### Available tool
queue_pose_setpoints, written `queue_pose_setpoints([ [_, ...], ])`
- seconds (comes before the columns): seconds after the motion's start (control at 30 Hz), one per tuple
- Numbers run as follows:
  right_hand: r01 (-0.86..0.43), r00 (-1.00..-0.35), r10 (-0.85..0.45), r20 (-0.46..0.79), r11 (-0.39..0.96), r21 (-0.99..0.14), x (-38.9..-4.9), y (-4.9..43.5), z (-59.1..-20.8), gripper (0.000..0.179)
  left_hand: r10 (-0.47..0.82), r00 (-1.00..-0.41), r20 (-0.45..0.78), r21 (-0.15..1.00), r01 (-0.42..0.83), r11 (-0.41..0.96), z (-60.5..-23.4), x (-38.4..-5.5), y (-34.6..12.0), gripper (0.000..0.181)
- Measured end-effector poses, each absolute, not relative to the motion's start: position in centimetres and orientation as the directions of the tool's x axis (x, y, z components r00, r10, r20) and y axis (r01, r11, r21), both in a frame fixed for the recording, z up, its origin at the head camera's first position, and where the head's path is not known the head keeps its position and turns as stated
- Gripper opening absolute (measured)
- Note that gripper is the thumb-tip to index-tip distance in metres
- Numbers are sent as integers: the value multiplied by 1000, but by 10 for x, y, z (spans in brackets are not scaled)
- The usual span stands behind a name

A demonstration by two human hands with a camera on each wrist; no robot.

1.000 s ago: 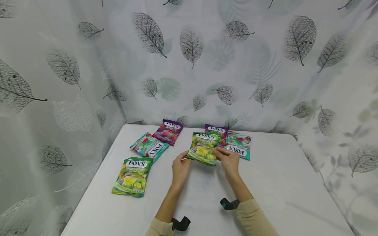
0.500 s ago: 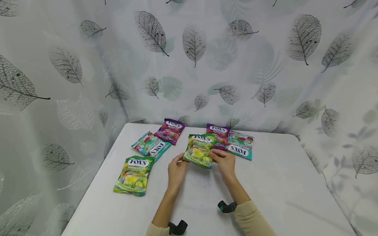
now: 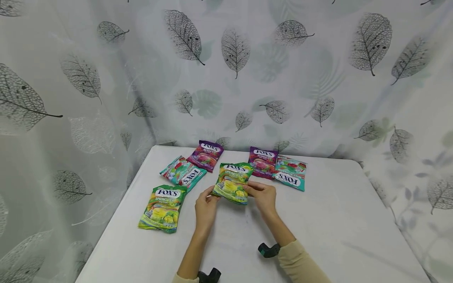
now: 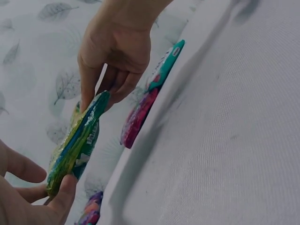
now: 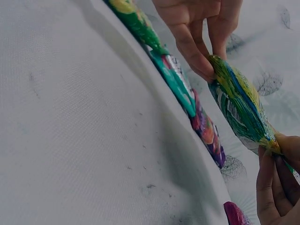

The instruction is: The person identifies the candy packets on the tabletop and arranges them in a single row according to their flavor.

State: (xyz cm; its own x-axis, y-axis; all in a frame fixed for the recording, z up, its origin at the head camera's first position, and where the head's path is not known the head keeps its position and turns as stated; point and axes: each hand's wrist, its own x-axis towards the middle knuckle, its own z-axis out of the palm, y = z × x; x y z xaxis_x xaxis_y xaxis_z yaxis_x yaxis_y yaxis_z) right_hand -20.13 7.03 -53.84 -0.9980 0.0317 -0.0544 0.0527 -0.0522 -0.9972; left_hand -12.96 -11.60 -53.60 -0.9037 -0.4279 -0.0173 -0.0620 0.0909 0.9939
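- Nearest: black wrist cameras beside tan sleeve cuffs.
- Left hand: thumb and fingers pinching the lower left corner of a green-and-yellow FOX'S SPRING TEA bag.
- Right hand: pinching the same bag low on its right edge. Bag aloft between both hands, well apart from the white table.
- Progress, by judgement: five bags down, this sixth not yet laid. Left group with one of each colour; right group seemingly short of a green.
- Left on table: second SPRING TEA bag, top corner touching a teal FOX'S bag; beyond, purple FOX'S BERRIES bag.
- Right, farther back: another teal bag, touching another BERRIES bag.
- Containers: all six plump, apparently sealed; contents hidden, probably sweets.
- Farthest: leaf-print curtain.
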Motion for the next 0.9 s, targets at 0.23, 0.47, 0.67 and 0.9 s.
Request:
queue_pose_setpoints([
  [0.23,44,-999,19,-44,-18,-999,-197,62,-540,23,-443,-897,-11,992,-67,110,-539,-123,-123,40],
  [0.47,34,-999,2,-34,0,-999,-192,55,-544,22,-446,-894,-25,993,-73,92,-545,-114,-131,39],
  [0.67,21,-1000,-20,-21,1,-1000,-187,45,-550,20,-463,-886,-23,994,-72,88,-550,-104,-139,38],
  [0.9,11,-999,-44,-12,14,-1000,-183,32,-555,22,-499,-865,-41,985,-120,127,-552,-95,-148,40],
])
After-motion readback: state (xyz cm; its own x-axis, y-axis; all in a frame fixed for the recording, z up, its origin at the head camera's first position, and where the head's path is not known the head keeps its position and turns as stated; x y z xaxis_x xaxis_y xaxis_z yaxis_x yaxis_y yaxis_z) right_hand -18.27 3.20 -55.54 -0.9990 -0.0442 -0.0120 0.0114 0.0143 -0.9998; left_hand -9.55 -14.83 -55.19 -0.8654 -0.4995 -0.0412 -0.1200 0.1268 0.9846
